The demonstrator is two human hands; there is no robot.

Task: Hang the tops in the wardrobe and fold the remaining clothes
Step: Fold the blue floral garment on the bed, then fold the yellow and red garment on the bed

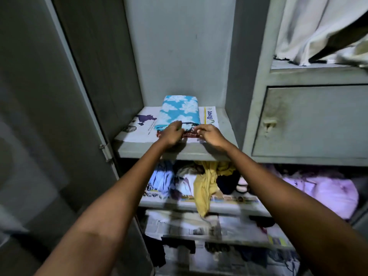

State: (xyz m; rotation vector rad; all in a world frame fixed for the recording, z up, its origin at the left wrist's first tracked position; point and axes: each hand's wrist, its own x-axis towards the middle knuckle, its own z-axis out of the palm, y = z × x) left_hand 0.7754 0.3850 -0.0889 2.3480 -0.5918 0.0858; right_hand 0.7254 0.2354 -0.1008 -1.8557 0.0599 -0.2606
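Fingers of left hand (171, 134) and right hand (211, 134) pinch one red folded cloth (190, 135) beneath one blue folded cloth (178, 112).

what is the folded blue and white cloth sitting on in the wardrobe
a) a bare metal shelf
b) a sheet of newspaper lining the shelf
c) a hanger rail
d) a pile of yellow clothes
b: the folded blue cloth lies on a newspaper sheet spread over the shelf, with both hands at its near edge; the yellow garment hangs from the shelf below.
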